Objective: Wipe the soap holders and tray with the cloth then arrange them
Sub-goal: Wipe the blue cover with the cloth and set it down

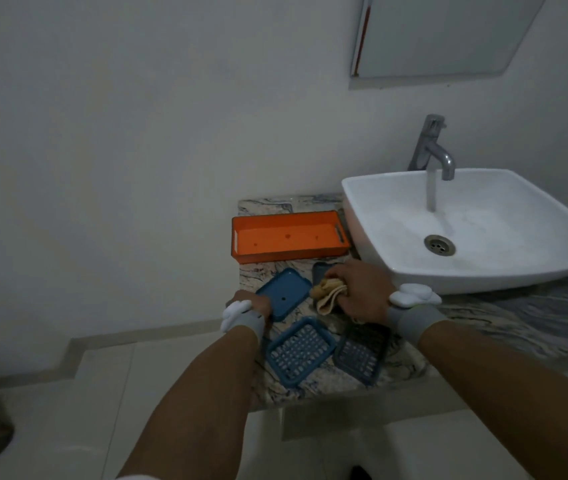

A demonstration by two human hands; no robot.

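An empty orange tray point(289, 252) stands at the back of the marble counter point(483, 320). In front of it lies a blue soap holder base point(284, 292), and my left hand point(256, 306) grips its near left corner. My right hand point(358, 292) is closed on a yellow cloth point(327, 296) beside that base, over a dark grey soap holder base point(319, 271) that is mostly hidden. Nearer the counter's front edge lie a blue slotted insert point(298, 351) and a dark slotted insert point(362, 351), side by side.
A white basin point(483, 271) sits on the counter to the right, with a steel tap point(431, 147) behind it. A mirror point(448, 32) hangs on the wall above. The counter ends just left of the orange tray, with tiled floor below.
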